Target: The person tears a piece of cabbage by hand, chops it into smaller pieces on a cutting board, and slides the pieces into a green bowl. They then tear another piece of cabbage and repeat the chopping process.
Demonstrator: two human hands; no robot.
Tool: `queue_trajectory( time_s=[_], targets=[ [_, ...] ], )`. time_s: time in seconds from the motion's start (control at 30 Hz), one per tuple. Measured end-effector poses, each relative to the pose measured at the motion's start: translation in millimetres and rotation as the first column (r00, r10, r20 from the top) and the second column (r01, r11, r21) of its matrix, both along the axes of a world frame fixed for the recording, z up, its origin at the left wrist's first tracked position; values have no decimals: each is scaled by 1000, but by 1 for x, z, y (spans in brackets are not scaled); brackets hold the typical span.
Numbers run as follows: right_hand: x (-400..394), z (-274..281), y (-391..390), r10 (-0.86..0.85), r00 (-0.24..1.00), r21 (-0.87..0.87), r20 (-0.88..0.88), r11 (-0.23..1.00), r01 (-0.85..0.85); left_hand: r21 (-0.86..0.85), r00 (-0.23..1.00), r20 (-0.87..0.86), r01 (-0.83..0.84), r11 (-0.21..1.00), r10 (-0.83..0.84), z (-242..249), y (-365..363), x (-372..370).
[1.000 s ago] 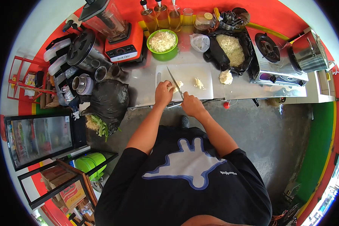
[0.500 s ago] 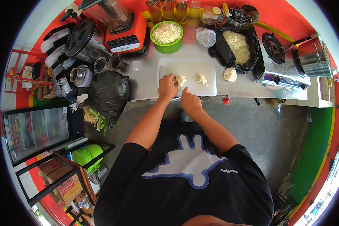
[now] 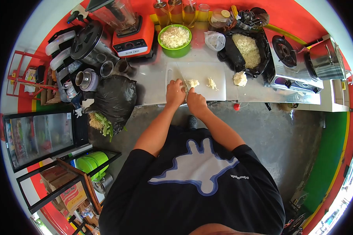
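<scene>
My right hand (image 3: 196,102) is closed on the handle end of a knife (image 3: 182,73), whose thin blade points away over the white cutting board (image 3: 215,69). My left hand (image 3: 175,93) rests on the board's left part, fingers curled beside the blade; what they hold, if anything, is hidden. Just right of the blade lies a small heap of pale shredded food (image 3: 193,83). A second pale shredded heap (image 3: 211,83) is farther right on the board. Beyond the board's right edge, a pale lump (image 3: 240,78) sits on the metal counter.
Behind the board stand a green bowl (image 3: 175,48) of pale shreds, a red blender (image 3: 133,44) and bottles. A black bag (image 3: 228,55) with pale shreds lies left of the gas stove (image 3: 292,80). Another black bag (image 3: 113,98) sits at the counter's left.
My right hand has moved slightly left and the knife has shifted with it. The heap beside the blade looks wider. The whole view has shifted slightly.
</scene>
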State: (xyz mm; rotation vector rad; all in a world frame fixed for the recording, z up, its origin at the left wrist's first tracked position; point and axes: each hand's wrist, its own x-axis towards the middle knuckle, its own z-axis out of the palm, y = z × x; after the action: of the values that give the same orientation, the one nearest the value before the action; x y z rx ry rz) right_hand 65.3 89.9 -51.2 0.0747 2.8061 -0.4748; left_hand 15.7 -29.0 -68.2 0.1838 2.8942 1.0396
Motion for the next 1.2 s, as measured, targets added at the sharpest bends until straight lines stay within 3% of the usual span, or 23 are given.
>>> queue_trajectory(
  time_s=[0.07, 0.17, 0.27, 0.3, 0.37, 0.47, 0.53, 0.6, 0.7, 0.8, 1.03, 1.1, 1.2],
  targets=[
    [-1, -3, 5, 15, 1000, -33, 20, 999, -14, -3, 999, -53, -7, 1000, 6, 0, -11, 0],
    [3, -3, 18, 56, 998, -146, 26, 988, -51, -132, 962, -274, -45, 990, 7, 4, -26, 3],
    [14, 25, 25, 40, 999, -215, 20, 976, -35, -170, 919, -390, -9, 985, -59, 26, -22, 3],
    [16, 30, 28, 43, 999, -215, 25, 976, -37, -170, 921, -385, -11, 985, -56, 24, -18, 1],
    [20, 35, 36, -42, 999, -200, 16, 979, 44, 40, 935, -320, 176, 984, -154, 18, -6, -5],
    [27, 30, 49, -119, 993, -176, 9, 977, 119, 120, 940, -270, 247, 961, -208, 18, 18, -5],
    [31, 23, 57, -133, 991, -172, 19, 976, 134, 140, 945, -252, 249, 958, -209, 15, 26, -3],
    [36, 21, 62, -148, 989, -168, 27, 974, 150, 146, 960, -127, 268, 952, -251, 12, 31, -2],
    [44, 24, 68, -123, 991, -177, 60, 975, 132, 85, 892, -254, 405, 910, -373, 12, 31, -2],
    [52, 25, 67, -95, 994, -170, 58, 980, 104, 152, 926, -144, 370, 917, -350, 18, 31, 3],
    [57, 25, 49, -38, 994, 54, 99, 998, 32, 54, 913, -189, 377, 925, -361, 16, 36, 4],
    [54, 18, 48, -33, 995, 101, 96, 995, 24, 157, 957, -124, 281, 947, -264, 18, 37, 5],
    [49, 13, 47, -16, 998, 117, 62, 993, 8, 200, 966, -169, 227, 953, -195, 12, 38, 4]
  ],
)
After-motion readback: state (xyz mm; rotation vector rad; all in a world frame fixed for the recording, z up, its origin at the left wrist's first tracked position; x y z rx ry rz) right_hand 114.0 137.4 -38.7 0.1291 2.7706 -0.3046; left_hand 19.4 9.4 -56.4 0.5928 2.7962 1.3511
